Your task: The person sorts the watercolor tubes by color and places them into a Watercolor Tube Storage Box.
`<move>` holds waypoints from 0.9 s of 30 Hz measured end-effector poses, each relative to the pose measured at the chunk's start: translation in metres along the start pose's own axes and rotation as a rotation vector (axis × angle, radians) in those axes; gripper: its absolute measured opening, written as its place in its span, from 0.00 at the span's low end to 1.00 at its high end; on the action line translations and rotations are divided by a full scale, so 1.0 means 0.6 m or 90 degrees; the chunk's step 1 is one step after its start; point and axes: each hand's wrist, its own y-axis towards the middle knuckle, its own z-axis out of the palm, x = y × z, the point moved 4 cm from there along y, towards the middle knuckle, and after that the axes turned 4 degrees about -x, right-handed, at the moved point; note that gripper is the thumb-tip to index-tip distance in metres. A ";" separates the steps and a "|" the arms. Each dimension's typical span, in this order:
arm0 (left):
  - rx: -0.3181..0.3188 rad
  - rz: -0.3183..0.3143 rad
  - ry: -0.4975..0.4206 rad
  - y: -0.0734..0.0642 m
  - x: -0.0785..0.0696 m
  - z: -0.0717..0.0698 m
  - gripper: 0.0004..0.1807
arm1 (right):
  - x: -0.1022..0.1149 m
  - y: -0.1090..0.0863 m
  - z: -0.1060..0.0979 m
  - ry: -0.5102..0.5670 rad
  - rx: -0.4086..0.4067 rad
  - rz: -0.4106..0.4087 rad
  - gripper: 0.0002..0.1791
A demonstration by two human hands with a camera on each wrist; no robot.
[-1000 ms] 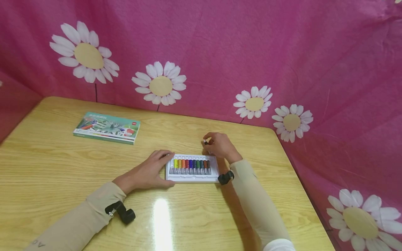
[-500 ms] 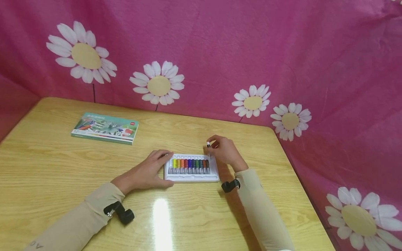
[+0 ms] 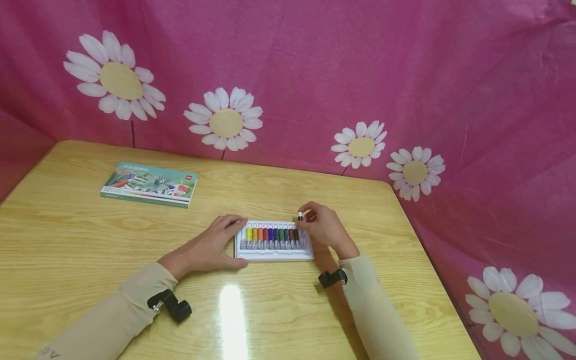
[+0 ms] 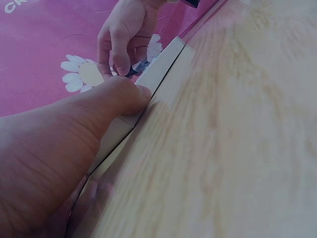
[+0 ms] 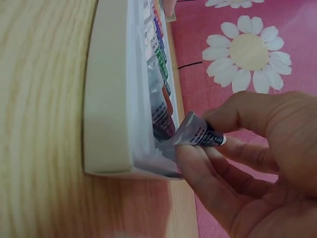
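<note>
A shallow white box of paint tubes lies on the table, with a row of colored tubes from yellow to dark brown in its slots. My left hand holds the box's left end, thumb along the near side and fingers at the far side. In the left wrist view the thumb presses the box wall. Between thumb and fingers my right hand pinches a black-labelled paint tube with a white cap, over the box's right end. Its flat silver end is at the box's inner edge in the right wrist view.
A teal illustrated box lies flat at the back left of the wooden table. A pink curtain with daisies hangs behind the table and along its right side.
My right hand has shifted right and slightly nearer, bringing the paint tube from beyond the box's far edge to its right end, cap pointing away. The left hand keeps holding the box.
</note>
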 end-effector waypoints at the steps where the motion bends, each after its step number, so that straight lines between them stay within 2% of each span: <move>1: 0.001 0.000 0.000 0.000 0.000 0.000 0.59 | -0.001 -0.002 0.000 -0.004 0.000 -0.003 0.18; 8: 0.003 -0.004 -0.002 0.000 0.000 -0.001 0.59 | -0.003 -0.010 0.001 -0.025 0.003 -0.020 0.14; 15: 0.005 -0.004 -0.003 -0.001 0.000 0.001 0.59 | -0.001 -0.017 0.002 -0.043 0.004 -0.020 0.15; 27: 0.009 -0.004 0.002 0.001 0.001 0.002 0.59 | -0.001 -0.024 0.011 -0.059 0.005 0.025 0.18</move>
